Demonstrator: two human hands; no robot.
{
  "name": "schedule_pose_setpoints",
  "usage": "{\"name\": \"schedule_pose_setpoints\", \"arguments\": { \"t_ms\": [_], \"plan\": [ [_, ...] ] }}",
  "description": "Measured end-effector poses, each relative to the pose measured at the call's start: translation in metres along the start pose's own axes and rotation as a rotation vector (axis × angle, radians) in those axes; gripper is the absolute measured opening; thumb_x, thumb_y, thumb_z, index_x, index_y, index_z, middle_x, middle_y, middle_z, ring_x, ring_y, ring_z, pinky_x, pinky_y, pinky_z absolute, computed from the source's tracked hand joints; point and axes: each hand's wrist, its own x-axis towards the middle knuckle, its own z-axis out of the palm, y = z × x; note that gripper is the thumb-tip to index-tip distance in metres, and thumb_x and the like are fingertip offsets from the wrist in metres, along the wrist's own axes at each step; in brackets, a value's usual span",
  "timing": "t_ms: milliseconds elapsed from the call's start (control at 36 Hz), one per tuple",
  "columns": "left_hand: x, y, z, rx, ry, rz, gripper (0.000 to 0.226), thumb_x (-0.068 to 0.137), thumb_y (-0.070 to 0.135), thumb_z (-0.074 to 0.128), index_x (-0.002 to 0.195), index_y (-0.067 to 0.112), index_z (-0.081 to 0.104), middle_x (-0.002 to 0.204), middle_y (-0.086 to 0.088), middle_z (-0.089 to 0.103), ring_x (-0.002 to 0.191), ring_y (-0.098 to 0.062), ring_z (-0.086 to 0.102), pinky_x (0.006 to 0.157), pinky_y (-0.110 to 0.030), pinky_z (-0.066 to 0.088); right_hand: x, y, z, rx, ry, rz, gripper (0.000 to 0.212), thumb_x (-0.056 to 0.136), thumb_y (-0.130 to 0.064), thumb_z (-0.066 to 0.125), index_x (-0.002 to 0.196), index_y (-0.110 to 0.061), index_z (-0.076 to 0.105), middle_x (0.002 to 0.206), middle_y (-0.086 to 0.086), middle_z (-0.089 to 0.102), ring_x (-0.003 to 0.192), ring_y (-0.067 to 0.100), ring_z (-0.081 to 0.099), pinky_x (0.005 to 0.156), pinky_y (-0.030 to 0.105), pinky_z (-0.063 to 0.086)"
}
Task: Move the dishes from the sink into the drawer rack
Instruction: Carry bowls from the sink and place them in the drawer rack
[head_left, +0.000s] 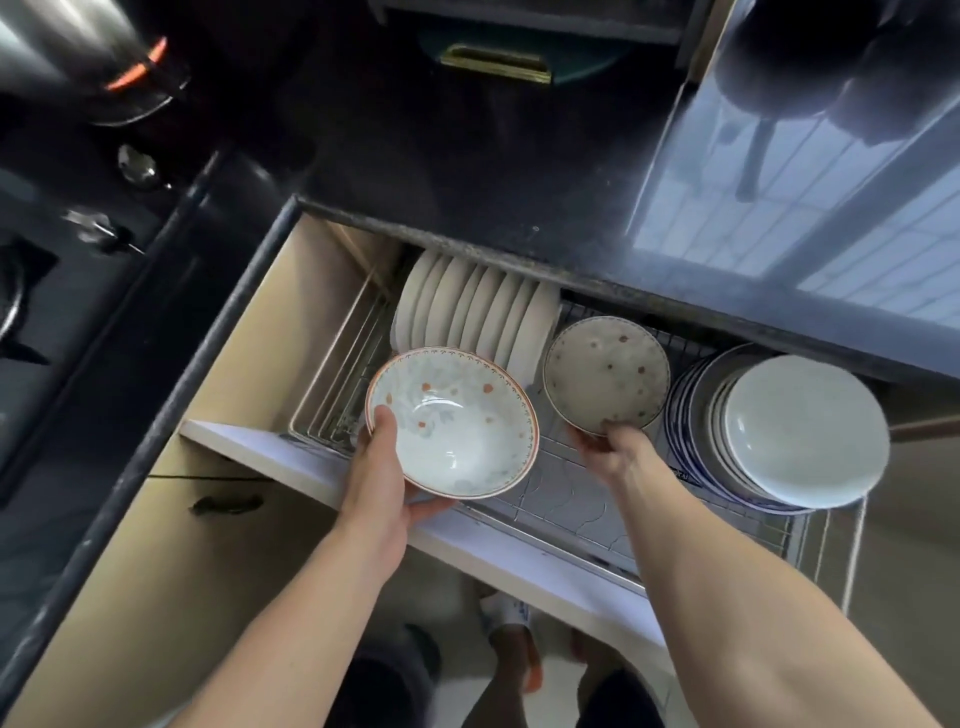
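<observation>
Below a dark stone countertop (467, 171) an open drawer (291, 462) shows its wire rack (566, 499). Nearest, the left hand (382, 475) grips a floral bowl (451, 422) by its rim, thumb inside, holding it above the rack's front left. Just beside it, the right hand (610, 447) pinches the lower edge of a speckled bowl (607, 374), tilted over the rack's middle. To the right leans a stack of plates (789, 431). Farther back, white plates (478, 312) stand upright in a row.
</observation>
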Motion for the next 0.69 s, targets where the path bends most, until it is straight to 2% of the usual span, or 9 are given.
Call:
{"name": "schedule_pose_setpoints", "arguments": {
  "t_ms": [111, 167, 250, 306, 361, 417, 500, 583, 694],
  "plan": [
    [-0.001, 0.002, 0.000, 0.020, 0.003, -0.004, 0.050, 0.102, 0.059, 0.043, 0.143, 0.032, 0.050, 0.130, -0.007, 0.065, 0.107, -0.034, 0.069, 0.078, -0.058, 0.061, -0.001, -0.002, -0.001, 0.010, -0.038, -0.007, 0.038, 0.106, -0.002, 0.039, 0.143, -0.007, 0.050, 0.146, 0.021, 0.054, 0.135, 0.038, 0.051, 0.113, 0.051, 0.040],
    [-0.002, 0.004, 0.001, 0.040, -0.003, -0.008, 0.050, 0.102, 0.059, 0.043, 0.143, 0.033, 0.050, 0.131, -0.008, 0.065, 0.108, -0.034, 0.069, 0.080, -0.060, 0.060, -0.008, -0.001, -0.002, -0.073, -0.025, 0.029, 0.038, 0.106, -0.006, 0.045, 0.144, 0.000, 0.045, 0.146, 0.027, 0.051, 0.136, 0.041, 0.050, 0.114, 0.050, 0.040],
    [-0.003, 0.005, 0.002, 0.074, -0.008, -0.019, 0.048, 0.103, 0.058, 0.042, 0.142, 0.032, 0.051, 0.129, -0.008, 0.066, 0.107, -0.035, 0.069, 0.080, -0.061, 0.060, -0.039, 0.004, -0.005, -0.418, -0.004, 0.082, 0.038, 0.107, -0.018, 0.048, 0.138, 0.002, 0.039, 0.129, 0.034, 0.057, 0.116, 0.045, 0.062, 0.097, 0.049, 0.054],
    [-0.005, 0.006, 0.004, 0.114, -0.037, -0.025, 0.047, 0.103, 0.058, 0.041, 0.139, 0.031, 0.054, 0.127, -0.008, 0.068, 0.105, -0.034, 0.070, 0.077, -0.057, 0.061, -0.071, 0.005, -0.008, -0.682, -0.050, 0.068, 0.037, 0.107, -0.028, 0.047, 0.128, 0.003, 0.046, 0.114, 0.026, 0.066, 0.094, 0.039, 0.068, 0.081, 0.048, 0.061],
    [-0.005, 0.005, 0.011, 0.156, -0.074, -0.040, 0.047, 0.103, 0.059, 0.041, 0.135, 0.030, 0.058, 0.121, -0.008, 0.072, 0.103, -0.033, 0.071, 0.073, -0.052, 0.062, -0.104, 0.000, -0.015, -0.856, -0.141, 0.065, 0.048, 0.105, -0.044, 0.049, 0.123, -0.001, 0.060, 0.116, 0.020, 0.070, 0.094, 0.036, 0.067, 0.088, 0.054, 0.060],
    [-0.005, 0.003, 0.023, 0.197, -0.135, -0.056, 0.046, 0.103, 0.060, 0.040, 0.130, 0.029, 0.062, 0.115, -0.006, 0.075, 0.102, -0.033, 0.072, 0.072, -0.050, 0.062, -0.139, -0.004, -0.022, -0.985, -0.236, 0.076, 0.054, 0.104, -0.052, 0.048, 0.118, -0.005, 0.069, 0.106, 0.017, 0.072, 0.089, 0.032, 0.068, 0.081, 0.050, 0.062],
    [-0.004, -0.002, 0.047, 0.309, -0.260, -0.099, 0.048, 0.102, 0.062, 0.039, 0.122, 0.030, 0.067, 0.111, -0.004, 0.077, 0.105, -0.030, 0.072, 0.082, -0.052, 0.062, -0.169, -0.010, -0.035, -1.126, -0.248, 0.032, 0.041, 0.108, -0.035, 0.045, 0.112, 0.000, 0.066, 0.079, 0.014, 0.069, 0.068, 0.024, 0.064, 0.065, 0.040, 0.059],
    [0.005, -0.006, 0.062, 0.468, -0.337, -0.110, 0.051, 0.099, 0.068, 0.040, 0.121, 0.030, 0.067, 0.111, -0.001, 0.077, 0.107, -0.029, 0.071, 0.091, -0.055, 0.058, -0.168, -0.013, -0.048, -1.095, -0.160, -0.051, 0.031, 0.107, -0.018, 0.042, 0.105, 0.005, 0.062, 0.065, 0.014, 0.059, 0.052, 0.022, 0.051, 0.051, 0.034, 0.049],
    [0.025, -0.011, 0.061, 0.903, -0.354, 0.172, 0.056, 0.096, 0.074, 0.032, 0.142, 0.046, 0.047, 0.139, 0.015, 0.058, 0.136, -0.024, 0.050, 0.110, -0.047, 0.039, -0.148, -0.007, -0.052, -0.960, -0.013, -0.070, 0.026, 0.106, -0.012, 0.042, 0.103, 0.007, 0.059, 0.059, 0.014, 0.058, 0.045, 0.019, 0.050, 0.041, 0.028, 0.046]
  ]
}}
